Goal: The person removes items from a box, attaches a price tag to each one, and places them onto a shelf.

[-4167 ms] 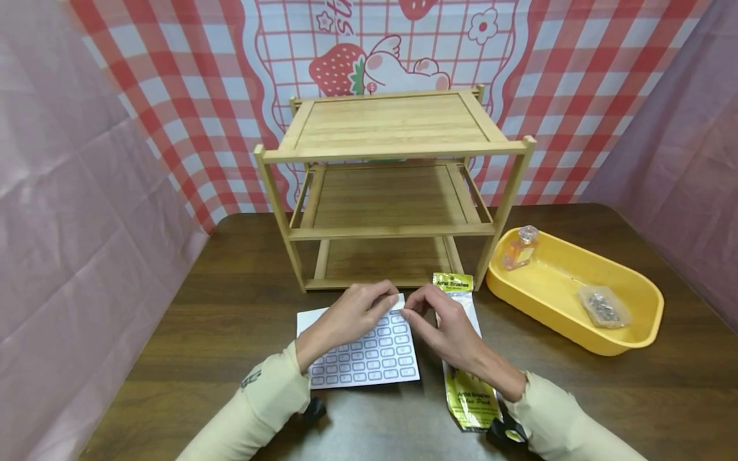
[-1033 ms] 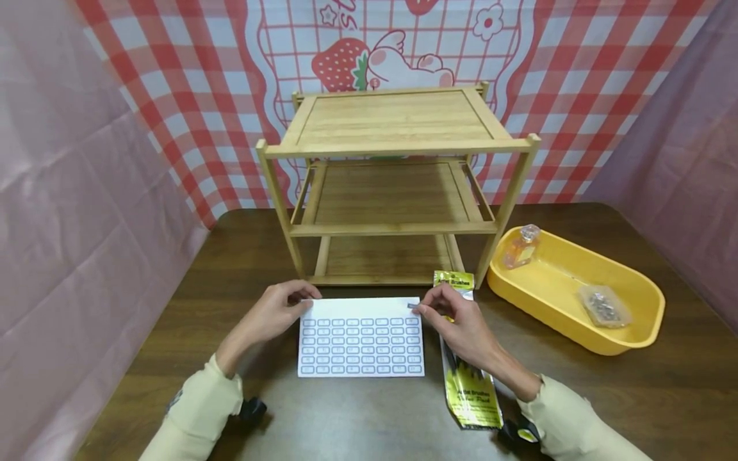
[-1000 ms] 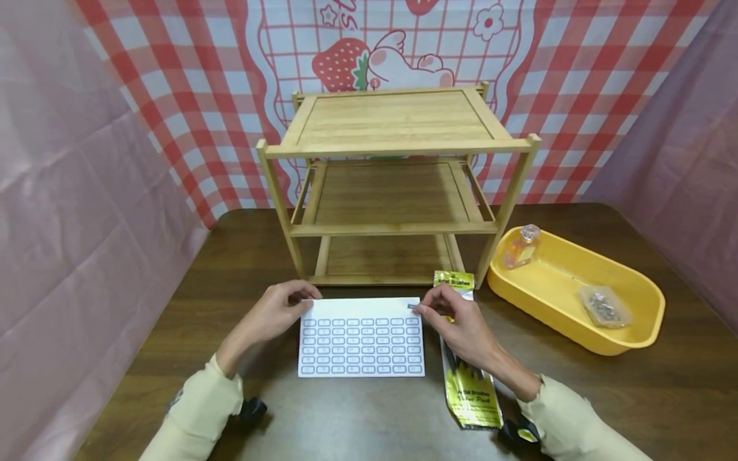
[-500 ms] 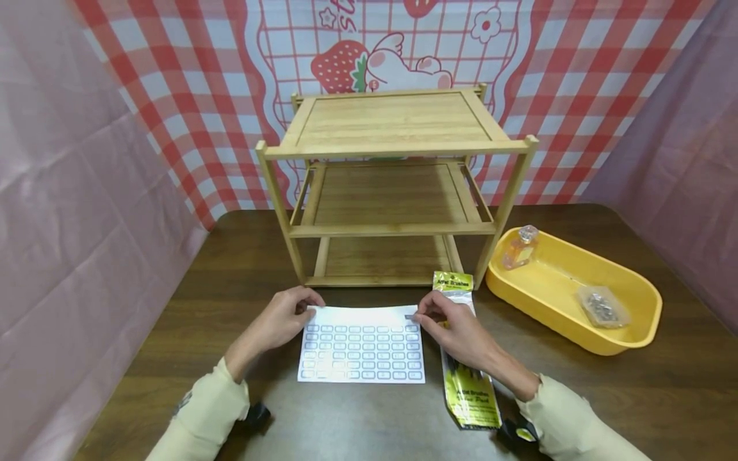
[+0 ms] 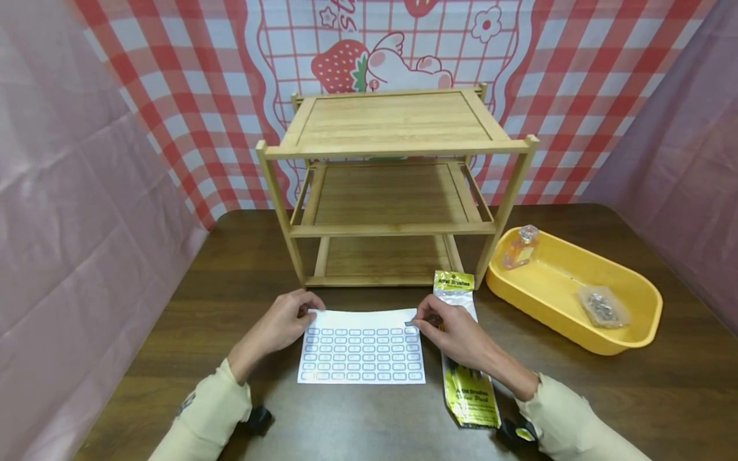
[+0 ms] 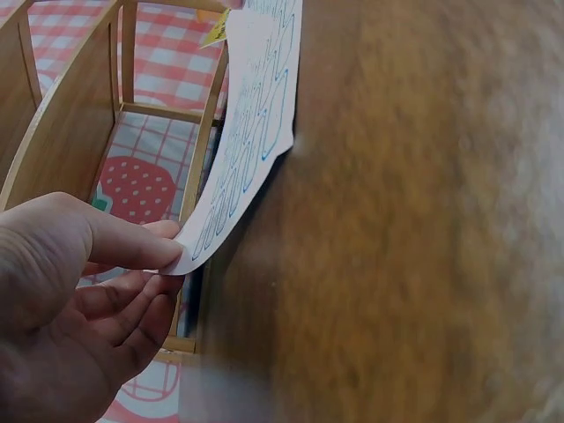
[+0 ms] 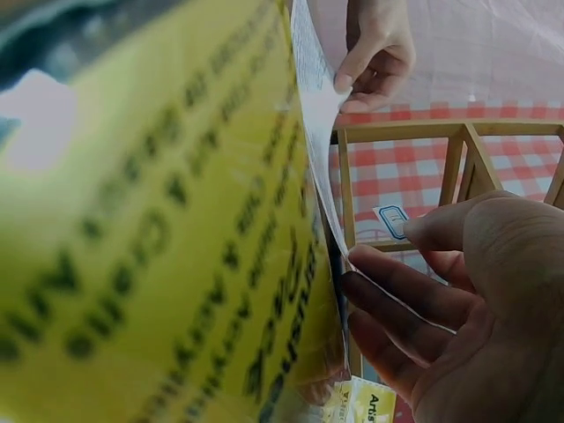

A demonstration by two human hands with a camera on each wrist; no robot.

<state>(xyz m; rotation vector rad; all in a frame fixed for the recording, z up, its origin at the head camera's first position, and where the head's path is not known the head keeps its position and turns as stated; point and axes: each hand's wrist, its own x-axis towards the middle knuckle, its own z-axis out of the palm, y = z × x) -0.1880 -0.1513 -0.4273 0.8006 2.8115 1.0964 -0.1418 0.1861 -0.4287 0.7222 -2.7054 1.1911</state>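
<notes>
A white sheet of stickers (image 5: 362, 352), printed with rows of blue-outlined labels, lies in front of the shelf with its far edge raised and bent. My left hand (image 5: 282, 320) pinches its far left corner between thumb and fingers, as the left wrist view shows too. At the far right corner, my right hand (image 5: 455, 330) holds a small sticker (image 7: 391, 222) with a blue frame at the thumb tip. In the right wrist view its other fingers are close to the sheet's edge; whether they touch it is unclear. A yellow-labelled Artist Brushes packet (image 5: 471, 400) lies partly under that hand.
Behind the sheet stands a three-tier wooden shelf (image 5: 392, 227). To the right, a yellow tub (image 5: 628, 272) holds a perfume bottle (image 5: 521, 248) and a clear pack of small metal pieces (image 5: 603, 307). A checked cloth (image 5: 190, 96) hangs behind the brown table (image 5: 219, 269).
Since the oldest frame, my left hand has moved from the sheet's far right to its far left corner. A small sticker has appeared in my right hand. Lately the far edge has shifted toward me.
</notes>
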